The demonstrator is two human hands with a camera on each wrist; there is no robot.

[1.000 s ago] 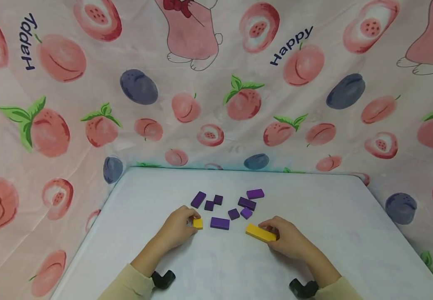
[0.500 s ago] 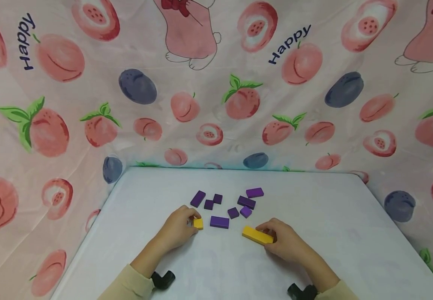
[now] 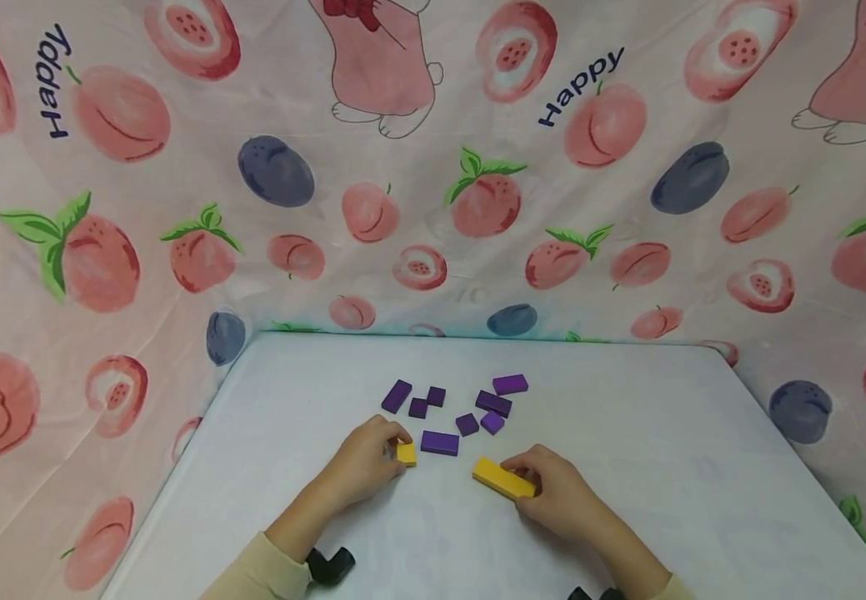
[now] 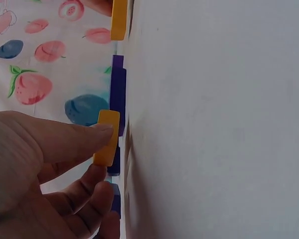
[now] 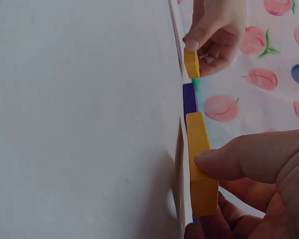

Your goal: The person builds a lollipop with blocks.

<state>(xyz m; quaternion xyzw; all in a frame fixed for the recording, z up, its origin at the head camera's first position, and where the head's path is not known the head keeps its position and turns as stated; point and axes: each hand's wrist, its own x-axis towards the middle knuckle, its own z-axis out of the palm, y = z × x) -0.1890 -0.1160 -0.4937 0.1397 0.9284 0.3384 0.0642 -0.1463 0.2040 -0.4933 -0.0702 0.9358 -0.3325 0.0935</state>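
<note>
My left hand (image 3: 363, 463) pinches a small yellow block (image 3: 406, 455) just left of a long purple block (image 3: 440, 443). In the left wrist view the thumb presses on the face of this yellow block (image 4: 107, 142), with a fingertip at its lower end. On the other side, my right hand (image 3: 562, 493) grips a long yellow block (image 3: 503, 477) near its right end; the block's free end points left. The right wrist view shows my thumb lying across the long block (image 5: 198, 149). A gap separates the two yellow blocks, the long one slightly nearer the person.
Beyond the hands, several purple blocks lie on the white table (image 3: 665, 433), among them a long one (image 3: 510, 384) at the back right, another (image 3: 397, 397) at the left, and small square ones (image 3: 467, 424). A fruit-printed cloth (image 3: 433, 208) hangs behind the table.
My right hand has moved left and a little toward the person, carrying the long yellow block. My left hand has shifted slightly right with the small yellow block. The purple blocks stay in place.
</note>
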